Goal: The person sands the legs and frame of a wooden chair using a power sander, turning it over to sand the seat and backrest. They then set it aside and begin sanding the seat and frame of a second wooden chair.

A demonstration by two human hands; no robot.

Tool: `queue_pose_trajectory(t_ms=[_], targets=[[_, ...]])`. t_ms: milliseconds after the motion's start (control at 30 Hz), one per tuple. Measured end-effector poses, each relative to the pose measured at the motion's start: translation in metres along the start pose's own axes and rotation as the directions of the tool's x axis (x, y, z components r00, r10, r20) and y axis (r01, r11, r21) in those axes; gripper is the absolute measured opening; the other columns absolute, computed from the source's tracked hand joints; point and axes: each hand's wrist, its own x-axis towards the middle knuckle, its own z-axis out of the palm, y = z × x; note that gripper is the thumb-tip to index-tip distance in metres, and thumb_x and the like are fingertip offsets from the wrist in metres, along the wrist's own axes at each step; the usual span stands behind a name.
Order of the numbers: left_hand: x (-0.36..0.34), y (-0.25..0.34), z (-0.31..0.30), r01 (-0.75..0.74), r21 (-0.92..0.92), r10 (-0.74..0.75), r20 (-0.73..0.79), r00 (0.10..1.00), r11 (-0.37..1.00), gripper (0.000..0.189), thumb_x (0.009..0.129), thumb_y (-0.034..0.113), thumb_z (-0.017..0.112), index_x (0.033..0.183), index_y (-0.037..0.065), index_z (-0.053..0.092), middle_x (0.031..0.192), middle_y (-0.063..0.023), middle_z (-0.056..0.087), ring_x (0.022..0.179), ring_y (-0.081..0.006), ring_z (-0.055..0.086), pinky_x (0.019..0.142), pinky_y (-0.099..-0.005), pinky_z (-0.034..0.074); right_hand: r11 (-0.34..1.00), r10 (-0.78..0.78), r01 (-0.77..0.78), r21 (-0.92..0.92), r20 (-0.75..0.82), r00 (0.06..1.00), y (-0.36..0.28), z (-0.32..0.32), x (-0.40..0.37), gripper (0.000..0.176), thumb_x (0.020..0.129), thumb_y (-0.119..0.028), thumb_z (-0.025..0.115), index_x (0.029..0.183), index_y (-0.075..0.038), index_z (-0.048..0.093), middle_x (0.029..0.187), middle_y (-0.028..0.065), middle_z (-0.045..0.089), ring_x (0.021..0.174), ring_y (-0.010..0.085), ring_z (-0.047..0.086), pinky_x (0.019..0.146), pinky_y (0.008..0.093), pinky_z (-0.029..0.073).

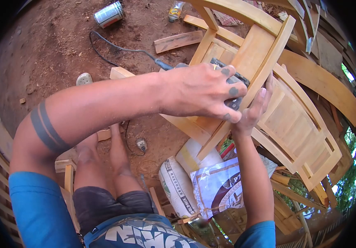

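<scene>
My left hand (205, 89) is closed over a dark corded power sander (233, 102), which rests on a light-brown wooden furniture frame (254, 47). Much of the tool is hidden beneath the fingers. Its cord (138, 51) runs off to the left across the ground. My right hand (253, 109) lies against the outer side of the frame's long rail, just right of the sander. The fingers there are stretched upward, with the thumb beside them.
Beyond the right hand stands another panelled wooden piece (295, 124). Printed sacks (176, 186) lie below the frame. A metal can (109, 15), a jar (175, 11) and a loose board (178, 41) are on the dirt floor (50, 53). A plug (141, 144) lies near my legs.
</scene>
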Motion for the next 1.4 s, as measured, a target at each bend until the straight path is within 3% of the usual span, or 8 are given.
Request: queue_pose_trajectory(t_ms=[167,300,500,633,767,900,1000,1400], targets=[[0.017,-0.028,-0.008,0.000,0.025,-0.001,0.034,0.999,1.000,0.043,0.083,0.018,0.064,0.125,0.025,0.056,0.118,-0.0107,0.053,0.097,-0.0320,0.061,0.068,-0.0381,0.057,1.000,0.011,-0.011,0.026,0.000,1.000,-0.003,0.001,0.000,0.060,0.106,-0.033,0.031,0.153,0.004,0.027,0.154,0.0184,0.036,0.141,0.0278,0.038,0.117,0.0392,0.030],[0.019,-0.035,-0.005,0.212,-0.047,-0.212,-0.005,0.977,0.976,0.055,0.075,0.015,0.073,0.126,0.023,0.056,0.118,-0.0121,0.054,0.095,-0.0342,0.060,0.073,-0.0417,0.057,1.000,0.006,-0.006,0.024,-0.014,1.000,0.002,0.000,0.000,0.058,0.107,-0.030,0.030,0.153,0.005,0.028,0.156,0.0177,0.034,0.143,0.0272,0.035,0.118,0.0389,0.027],[0.011,0.015,-0.005,0.662,-0.141,-0.668,0.006,0.744,0.736,0.069,0.066,0.012,0.080,0.129,0.023,0.054,0.118,-0.0162,0.053,0.094,-0.0389,0.058,0.078,-0.0469,0.056,0.997,-0.021,0.019,-0.068,-0.031,0.999,0.003,-0.001,0.000,0.060,0.106,-0.032,0.030,0.153,0.005,0.028,0.157,0.0187,0.033,0.145,0.0284,0.033,0.119,0.0393,0.025],[0.016,0.040,-0.004,0.793,-0.231,-0.810,0.030,0.585,0.564,0.074,0.067,0.011,0.079,0.134,0.024,0.050,0.118,-0.0238,0.050,0.096,-0.0437,0.059,0.077,-0.0505,0.057,1.000,0.012,-0.012,-0.021,-0.036,0.999,0.000,0.000,0.000,0.060,0.105,-0.032,0.030,0.152,0.006,0.028,0.158,0.0189,0.032,0.145,0.0289,0.032,0.120,0.0399,0.025],[0.020,0.053,-0.003,0.819,-0.347,-0.865,0.039,0.500,0.457,0.074,0.067,0.012,0.079,0.134,0.022,0.049,0.116,-0.0264,0.049,0.097,-0.0474,0.059,0.080,-0.0520,0.056,1.000,0.015,-0.015,0.021,-0.029,0.999,0.007,-0.001,0.000,0.060,0.105,-0.032,0.031,0.152,0.006,0.028,0.158,0.0191,0.032,0.146,0.0291,0.031,0.120,0.0404,0.024],[0.025,0.047,-0.004,0.813,-0.302,-0.851,0.007,0.525,0.499,0.072,0.067,0.014,0.080,0.133,0.021,0.050,0.113,-0.0260,0.048,0.095,-0.0460,0.061,0.079,-0.0513,0.056,0.998,0.010,-0.008,0.057,-0.027,1.000,0.009,-0.001,0.000,0.061,0.105,-0.032,0.032,0.152,0.006,0.028,0.158,0.0194,0.031,0.146,0.0292,0.031,0.120,0.0406,0.024],[0.029,0.037,-0.004,0.785,-0.365,-0.839,0.020,0.544,0.500,0.070,0.071,0.015,0.077,0.136,0.015,0.050,0.115,-0.0333,0.046,0.098,-0.0540,0.057,0.077,-0.0550,0.055,0.999,0.017,-0.016,0.042,-0.023,1.000,0.006,-0.002,0.000,0.062,0.104,-0.032,0.032,0.152,0.006,0.028,0.158,0.0196,0.032,0.146,0.0293,0.031,0.120,0.0406,0.024],[0.074,-0.018,-0.016,0.822,-0.268,-0.861,-0.077,0.502,0.503,0.066,0.069,0.017,0.079,0.130,0.013,0.055,0.107,-0.0301,0.053,0.088,-0.0462,0.066,0.082,-0.0487,0.057,0.999,-0.007,0.005,-0.050,-0.031,0.999,0.006,-0.002,0.000,0.059,0.105,-0.030,0.032,0.153,0.004,0.028,0.156,0.0181,0.035,0.142,0.0281,0.036,0.118,0.0395,0.028]])
